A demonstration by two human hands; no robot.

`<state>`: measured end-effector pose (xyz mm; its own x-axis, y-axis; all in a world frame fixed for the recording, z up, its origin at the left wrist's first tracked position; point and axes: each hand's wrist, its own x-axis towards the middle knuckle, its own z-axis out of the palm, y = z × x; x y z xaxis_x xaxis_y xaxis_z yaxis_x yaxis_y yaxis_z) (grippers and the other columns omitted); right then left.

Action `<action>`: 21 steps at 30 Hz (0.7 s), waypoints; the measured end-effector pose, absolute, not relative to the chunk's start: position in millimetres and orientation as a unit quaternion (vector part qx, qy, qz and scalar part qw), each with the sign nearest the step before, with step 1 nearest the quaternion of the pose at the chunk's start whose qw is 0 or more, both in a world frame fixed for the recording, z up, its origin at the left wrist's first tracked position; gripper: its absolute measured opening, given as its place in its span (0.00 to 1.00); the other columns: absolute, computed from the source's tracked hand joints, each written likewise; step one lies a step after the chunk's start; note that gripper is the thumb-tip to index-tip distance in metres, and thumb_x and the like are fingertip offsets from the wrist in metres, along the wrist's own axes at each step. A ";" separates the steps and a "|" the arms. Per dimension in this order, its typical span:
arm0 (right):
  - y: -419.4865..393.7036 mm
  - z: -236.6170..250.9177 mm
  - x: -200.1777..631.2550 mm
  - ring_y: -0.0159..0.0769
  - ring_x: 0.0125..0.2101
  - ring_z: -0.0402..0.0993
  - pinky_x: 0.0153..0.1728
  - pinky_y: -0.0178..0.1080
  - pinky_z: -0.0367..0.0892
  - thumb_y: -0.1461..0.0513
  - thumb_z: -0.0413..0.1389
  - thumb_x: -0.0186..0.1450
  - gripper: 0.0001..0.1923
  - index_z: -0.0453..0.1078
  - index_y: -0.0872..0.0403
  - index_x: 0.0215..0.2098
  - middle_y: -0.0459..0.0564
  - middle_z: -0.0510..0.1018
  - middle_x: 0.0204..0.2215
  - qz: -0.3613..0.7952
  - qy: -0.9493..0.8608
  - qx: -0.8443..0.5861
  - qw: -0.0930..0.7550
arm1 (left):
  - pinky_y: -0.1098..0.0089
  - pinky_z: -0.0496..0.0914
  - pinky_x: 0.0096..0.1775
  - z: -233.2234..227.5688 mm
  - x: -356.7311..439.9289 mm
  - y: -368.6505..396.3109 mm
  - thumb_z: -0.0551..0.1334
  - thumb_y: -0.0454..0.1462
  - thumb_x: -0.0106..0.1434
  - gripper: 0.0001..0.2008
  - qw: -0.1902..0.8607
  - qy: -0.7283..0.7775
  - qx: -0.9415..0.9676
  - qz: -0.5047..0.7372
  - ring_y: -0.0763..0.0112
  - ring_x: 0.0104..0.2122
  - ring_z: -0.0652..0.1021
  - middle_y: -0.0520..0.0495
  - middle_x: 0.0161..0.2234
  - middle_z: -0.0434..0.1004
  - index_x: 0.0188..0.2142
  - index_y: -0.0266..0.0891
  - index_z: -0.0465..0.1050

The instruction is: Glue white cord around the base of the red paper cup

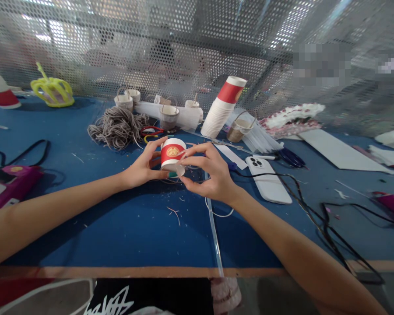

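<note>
- Hands meet over the middle of a blue felt-covered work table, where a short red-and-white paper cup with a gold emblem is held just above the surface, tilted with its open mouth away from the wearer.
- Left hand cradles the cup from the left side, thumb and fingers curled around its wall, apparently to steady it.
- Right hand pinches the cup's near right edge between thumb and forefinger, the other fingers loosely bent; this fine grip suggests work on the base or rim rather than carrying.
- Supplies sit at the far side within easy reach: a tangled bundle of grey-brown twine to the left, red-handled scissors just beside it, and a leaning stack of white paper cups topped by a red one to the right.
- Several small cut-down cups with thin wire handles stand along the far edge, looking like finished pieces set aside.
- White smartphone lies face down near the right hand, with black cables trailing across the table's right side.
- Clear glue stick lies toward the near edge; a magenta glue gun rests at far left.
</note>
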<state>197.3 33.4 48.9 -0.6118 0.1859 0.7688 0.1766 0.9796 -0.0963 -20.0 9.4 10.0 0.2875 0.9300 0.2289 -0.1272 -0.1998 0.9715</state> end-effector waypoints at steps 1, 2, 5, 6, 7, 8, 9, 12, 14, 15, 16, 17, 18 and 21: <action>33.7 48.7 197.2 0.41 0.43 0.73 0.48 0.52 0.73 0.66 0.61 0.59 0.19 0.66 0.43 0.47 0.47 0.71 0.42 0.003 -0.898 -0.100 0.428 | 0.46 0.68 0.58 10.3 -19.8 9.2 0.72 0.30 0.47 0.45 0.537 0.339 0.596 0.492 0.50 0.59 0.69 0.42 0.62 0.58 0.62 0.51 0.57; 33.8 48.6 197.1 0.41 0.43 0.73 0.47 0.52 0.73 0.66 0.61 0.59 0.19 0.66 0.44 0.46 0.47 0.71 0.41 0.003 -0.898 -0.100 0.428 | 0.46 0.68 0.58 10.5 -19.7 9.1 0.72 0.30 0.46 0.46 0.539 0.342 0.594 0.491 0.49 0.59 0.69 0.42 0.62 0.58 0.62 0.50 0.56; 33.5 49.3 196.7 0.41 0.43 0.73 0.47 0.51 0.73 0.66 0.60 0.59 0.18 0.66 0.45 0.45 0.48 0.72 0.41 0.006 -0.898 -0.098 0.429 | 0.47 0.69 0.58 10.4 -19.7 9.1 0.73 0.30 0.46 0.47 0.540 0.347 0.591 0.490 0.49 0.59 0.69 0.41 0.63 0.56 0.62 0.50 0.55; 33.3 49.7 196.7 0.41 0.44 0.73 0.46 0.51 0.73 0.66 0.60 0.59 0.18 0.67 0.45 0.46 0.48 0.72 0.42 0.007 -0.899 -0.098 0.427 | 0.47 0.69 0.58 10.1 -19.9 9.3 0.73 0.30 0.46 0.47 0.538 0.346 0.592 0.490 0.49 0.59 0.69 0.41 0.63 0.56 0.62 0.50 0.55; 33.1 50.1 196.8 0.41 0.43 0.73 0.46 0.51 0.73 0.66 0.60 0.59 0.18 0.67 0.45 0.46 0.48 0.72 0.42 0.008 -0.899 -0.100 0.426 | 0.47 0.69 0.57 9.7 -20.1 9.4 0.73 0.30 0.46 0.46 0.536 0.346 0.594 0.490 0.49 0.59 0.69 0.42 0.63 0.56 0.62 0.51 0.55; 32.9 50.6 197.0 0.41 0.43 0.73 0.46 0.51 0.73 0.66 0.60 0.59 0.18 0.66 0.44 0.46 0.48 0.72 0.42 0.009 -0.899 -0.103 0.425 | 0.47 0.69 0.57 9.3 -20.4 9.7 0.73 0.30 0.47 0.46 0.535 0.344 0.596 0.490 0.50 0.58 0.69 0.42 0.62 0.57 0.62 0.51 0.56; 32.7 51.0 197.1 0.41 0.43 0.73 0.46 0.51 0.72 0.66 0.60 0.59 0.18 0.66 0.44 0.46 0.48 0.73 0.42 0.011 -0.899 -0.104 0.425 | 0.47 0.70 0.56 8.9 -20.6 9.9 0.73 0.31 0.47 0.46 0.535 0.342 0.597 0.490 0.50 0.58 0.69 0.42 0.62 0.57 0.62 0.51 0.56; 31.4 52.2 197.4 0.41 0.42 0.74 0.47 0.51 0.72 0.65 0.60 0.59 0.17 0.66 0.45 0.46 0.48 0.73 0.41 0.020 -0.897 -0.105 0.429 | 0.47 0.69 0.56 8.3 -20.9 10.4 0.73 0.31 0.46 0.46 0.534 0.338 0.601 0.489 0.50 0.57 0.70 0.42 0.61 0.58 0.62 0.51 0.57; 30.7 52.6 197.2 0.41 0.42 0.74 0.46 0.51 0.72 0.65 0.60 0.58 0.18 0.65 0.45 0.46 0.48 0.73 0.40 0.029 -0.895 -0.109 0.432 | 0.47 0.69 0.57 8.3 -20.6 10.5 0.73 0.31 0.47 0.46 0.528 0.339 0.605 0.489 0.50 0.57 0.70 0.42 0.61 0.59 0.62 0.51 0.57; 30.6 52.4 197.0 0.41 0.42 0.74 0.45 0.50 0.73 0.65 0.60 0.58 0.19 0.65 0.46 0.46 0.48 0.73 0.40 0.039 -0.892 -0.112 0.435 | 0.46 0.68 0.57 8.4 -20.4 10.5 0.73 0.31 0.47 0.46 0.524 0.339 0.607 0.492 0.50 0.58 0.70 0.42 0.61 0.59 0.62 0.52 0.57; 30.8 52.1 196.7 0.41 0.42 0.74 0.44 0.50 0.73 0.65 0.60 0.57 0.20 0.64 0.46 0.46 0.48 0.73 0.40 0.052 -0.889 -0.115 0.441 | 0.46 0.67 0.58 8.5 -20.2 10.6 0.73 0.31 0.47 0.46 0.518 0.339 0.610 0.495 0.50 0.58 0.69 0.42 0.61 0.59 0.63 0.52 0.57; 31.2 51.5 196.3 0.41 0.42 0.74 0.44 0.49 0.73 0.65 0.60 0.56 0.21 0.62 0.46 0.46 0.48 0.72 0.40 0.069 -0.883 -0.118 0.449 | 0.46 0.66 0.59 8.5 -20.0 10.8 0.73 0.31 0.47 0.46 0.511 0.341 0.612 0.498 0.50 0.58 0.68 0.42 0.61 0.59 0.63 0.51 0.57; 31.7 50.8 195.9 0.41 0.42 0.73 0.44 0.49 0.73 0.65 0.60 0.56 0.22 0.61 0.46 0.47 0.49 0.72 0.40 0.086 -0.877 -0.120 0.457 | 0.46 0.65 0.59 8.3 -20.0 11.0 0.73 0.32 0.47 0.47 0.504 0.344 0.614 0.501 0.50 0.59 0.68 0.42 0.61 0.59 0.64 0.51 0.56; 33.1 49.1 195.1 0.44 0.47 0.72 0.48 0.52 0.72 0.63 0.61 0.55 0.27 0.59 0.45 0.50 0.51 0.70 0.45 0.098 -0.869 -0.131 0.466 | 0.45 0.63 0.61 6.7 -20.8 12.7 0.73 0.34 0.47 0.48 0.481 0.360 0.620 0.504 0.49 0.59 0.66 0.44 0.61 0.59 0.65 0.53 0.55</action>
